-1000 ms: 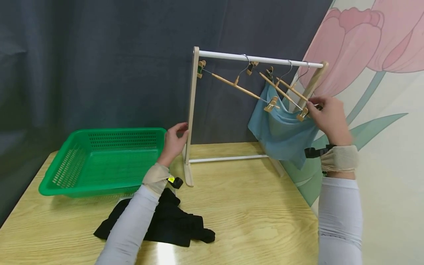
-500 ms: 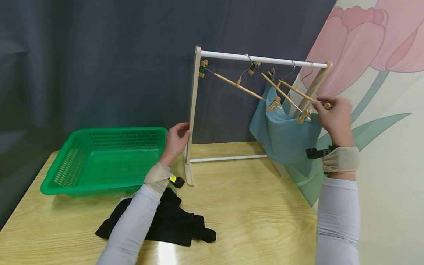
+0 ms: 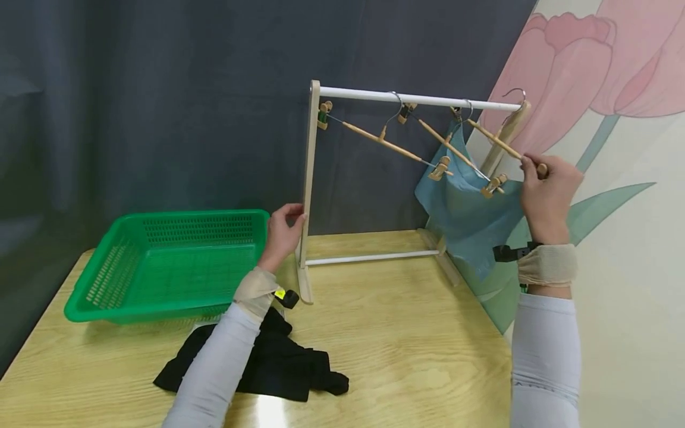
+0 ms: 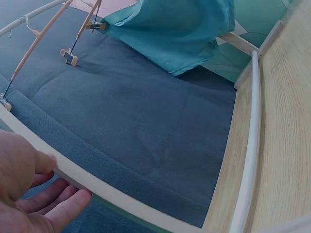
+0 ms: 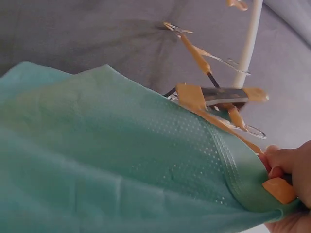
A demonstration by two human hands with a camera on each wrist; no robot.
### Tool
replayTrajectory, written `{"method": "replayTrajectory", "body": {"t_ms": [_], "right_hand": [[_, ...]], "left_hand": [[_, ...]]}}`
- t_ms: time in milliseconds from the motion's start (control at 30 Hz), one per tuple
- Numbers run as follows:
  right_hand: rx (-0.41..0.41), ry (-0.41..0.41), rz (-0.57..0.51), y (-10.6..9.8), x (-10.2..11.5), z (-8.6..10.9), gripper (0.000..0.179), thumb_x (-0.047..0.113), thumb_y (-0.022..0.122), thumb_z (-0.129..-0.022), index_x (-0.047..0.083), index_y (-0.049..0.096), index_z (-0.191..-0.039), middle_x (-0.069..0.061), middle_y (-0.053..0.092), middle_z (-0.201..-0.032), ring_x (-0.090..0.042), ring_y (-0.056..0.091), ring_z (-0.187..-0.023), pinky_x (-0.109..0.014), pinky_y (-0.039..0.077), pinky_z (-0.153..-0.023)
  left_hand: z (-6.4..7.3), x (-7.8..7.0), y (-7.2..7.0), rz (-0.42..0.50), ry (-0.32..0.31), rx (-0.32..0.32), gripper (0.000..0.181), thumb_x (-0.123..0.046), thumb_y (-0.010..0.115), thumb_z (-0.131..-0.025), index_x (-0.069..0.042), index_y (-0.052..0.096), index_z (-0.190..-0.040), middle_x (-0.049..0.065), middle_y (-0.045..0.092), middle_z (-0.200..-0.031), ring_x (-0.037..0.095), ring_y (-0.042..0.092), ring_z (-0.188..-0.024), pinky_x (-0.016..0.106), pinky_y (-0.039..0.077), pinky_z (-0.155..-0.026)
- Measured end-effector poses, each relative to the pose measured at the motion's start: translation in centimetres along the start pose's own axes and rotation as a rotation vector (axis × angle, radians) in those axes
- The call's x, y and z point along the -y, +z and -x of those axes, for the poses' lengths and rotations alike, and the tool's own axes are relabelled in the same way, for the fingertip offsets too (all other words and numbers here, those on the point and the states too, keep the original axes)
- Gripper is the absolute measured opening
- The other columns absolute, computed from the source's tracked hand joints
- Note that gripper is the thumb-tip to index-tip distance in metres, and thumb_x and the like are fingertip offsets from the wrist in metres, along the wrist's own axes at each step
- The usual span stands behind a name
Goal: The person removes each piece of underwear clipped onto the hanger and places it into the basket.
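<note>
My right hand (image 3: pixel 551 193) grips one end of a wooden clip hanger (image 3: pixel 495 139) at the right of the rack. Its hook shows above the rack's white rail (image 3: pixel 364 94), near the right end. From the hanger's clips droops a thin blue-green cloth (image 3: pixel 471 223), with rows of small dots visible in the right wrist view. In that view the fingers are at the cloth's edge beside an orange-brown clip (image 5: pixel 279 190). My left hand (image 3: pixel 282 235) holds the left wooden upright (image 3: pixel 309 172) of the clothes rack, thumb and fingers at its edge.
Two more clip hangers hang on the rail, a left one (image 3: pixel 382 141) and a middle one (image 3: pixel 452 148) overlapping the cloth. A green basket (image 3: pixel 166 312) stands on the left of the table. Black clothing (image 3: pixel 283 368) lies in front, partly under the left forearm. A painted wall borders the right.
The right hand has moved slightly right with the hanger, whose hook has risen from the rail to above it. The cloth has shifted right too. The left hand stays at the upright.
</note>
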State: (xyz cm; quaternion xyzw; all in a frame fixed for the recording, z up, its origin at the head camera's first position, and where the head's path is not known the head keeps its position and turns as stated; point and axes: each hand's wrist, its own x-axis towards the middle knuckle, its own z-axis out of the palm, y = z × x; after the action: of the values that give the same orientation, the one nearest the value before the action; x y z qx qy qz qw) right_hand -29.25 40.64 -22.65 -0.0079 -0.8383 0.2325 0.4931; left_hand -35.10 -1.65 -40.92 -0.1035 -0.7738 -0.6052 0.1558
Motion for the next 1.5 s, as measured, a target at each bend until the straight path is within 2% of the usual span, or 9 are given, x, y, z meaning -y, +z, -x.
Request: {"method": "replayTrajectory", "body": {"t_ms": [67,167,300,500,800,900,1033,1300,1500], "right_hand": [[-0.024,-0.024,-0.009,-0.2,0.2,0.7,0.033,0.023,0.059,-0.104,-0.005,0.077,-0.109,-0.025,0.074,-0.093,0.012,0.039,-0.065,-0.017,0.028,-0.061],[-0.031,-0.006,-0.027,-0.5,0.4,2.2,0.032,0.022,0.06,-0.104,-0.004,0.077,-0.111,-0.02,0.073,-0.09,0.009,0.039,-0.065,-0.016,0.028,-0.061],[-0.019,0.022,-0.042,-0.8,0.2,4.7,0.03,0.02,0.061,-0.103,-0.004,0.077,-0.112,-0.018,0.071,-0.088,0.006,0.041,-0.063,-0.014,0.029,-0.057],[0.037,0.029,-0.052,-1.0,0.5,8.8,0.027,0.014,0.063,-0.102,-0.008,0.076,-0.109,-0.025,0.071,-0.083,0.003,0.036,-0.055,-0.016,0.025,-0.051],[0.129,0.073,-0.096,-1.6,1.2,13.4,0.021,0.011,0.065,-0.1,-0.005,0.078,-0.107,-0.021,0.072,-0.083,-0.001,0.035,-0.046,-0.018,0.024,-0.044],[0.163,0.064,-0.11,-1.8,1.6,14.6,0.019,0.009,0.066,-0.099,-0.004,0.078,-0.105,-0.021,0.072,-0.081,-0.002,0.032,-0.043,-0.02,0.023,-0.042],[0.207,0.053,-0.151,-1.6,2.3,15.4,0.016,0.006,0.067,-0.098,-0.003,0.079,-0.105,-0.021,0.073,-0.082,-0.003,0.029,-0.04,-0.021,0.022,-0.04],[0.324,0.024,-0.185,-1.4,3.7,17.2,0.013,0.006,0.07,-0.096,0.001,0.08,-0.104,-0.016,0.073,-0.081,-0.001,0.023,-0.04,-0.024,0.022,-0.039],[0.413,-0.046,-0.247,-0.6,5.3,18.2,0.013,0.003,0.071,-0.094,0.005,0.081,-0.103,-0.01,0.076,-0.086,0.001,0.025,-0.039,-0.022,0.025,-0.039]], "left_hand": [[0.0,0.0,0.0,0.002,-0.004,-0.017,0.027,-0.007,0.06,-0.102,0.005,0.064,-0.126,0.023,0.067,-0.123,0.037,0.063,-0.113,0.048,0.05,-0.1],[-0.1,-0.2,0.0,-0.007,-0.008,-0.026,0.028,-0.006,0.059,-0.103,0.005,0.063,-0.128,0.024,0.066,-0.124,0.037,0.062,-0.114,0.048,0.05,-0.099],[-0.3,-0.3,-0.2,-0.022,-0.009,-0.013,0.029,-0.007,0.058,-0.103,0.005,0.062,-0.129,0.023,0.066,-0.125,0.037,0.061,-0.114,0.047,0.05,-0.099],[-0.5,-0.3,-0.4,-0.031,-0.026,0.001,0.029,-0.006,0.057,-0.103,0.005,0.062,-0.13,0.024,0.066,-0.125,0.037,0.061,-0.116,0.047,0.049,-0.1],[-0.5,-0.1,-0.9,-0.068,-0.026,0.148,0.041,-0.011,0.055,-0.105,0.002,0.051,-0.143,0.021,0.057,-0.139,0.035,0.054,-0.129,0.048,0.046,-0.109],[0.1,-0.1,-1.2,-0.099,0.015,0.15,0.041,-0.01,0.054,-0.105,0.003,0.051,-0.143,0.022,0.055,-0.141,0.036,0.051,-0.132,0.049,0.042,-0.112],[0.9,-0.6,-1.7,-0.1,0.113,0.096,0.038,-0.007,0.055,-0.104,0.004,0.054,-0.14,0.023,0.056,-0.138,0.037,0.051,-0.13,0.05,0.041,-0.112],[2.6,-1.8,-2.6,-0.1,0.222,0.027,0.032,-0.002,0.056,-0.102,0.003,0.062,-0.132,0.02,0.06,-0.132,0.036,0.055,-0.127,0.052,0.043,-0.108],[4.1,-2.7,-3.0,-0.076,0.353,0.053,0.027,-0.005,0.06,-0.101,-0.002,0.067,-0.127,0.015,0.063,-0.128,0.032,0.058,-0.124,0.052,0.047,-0.104]]}}
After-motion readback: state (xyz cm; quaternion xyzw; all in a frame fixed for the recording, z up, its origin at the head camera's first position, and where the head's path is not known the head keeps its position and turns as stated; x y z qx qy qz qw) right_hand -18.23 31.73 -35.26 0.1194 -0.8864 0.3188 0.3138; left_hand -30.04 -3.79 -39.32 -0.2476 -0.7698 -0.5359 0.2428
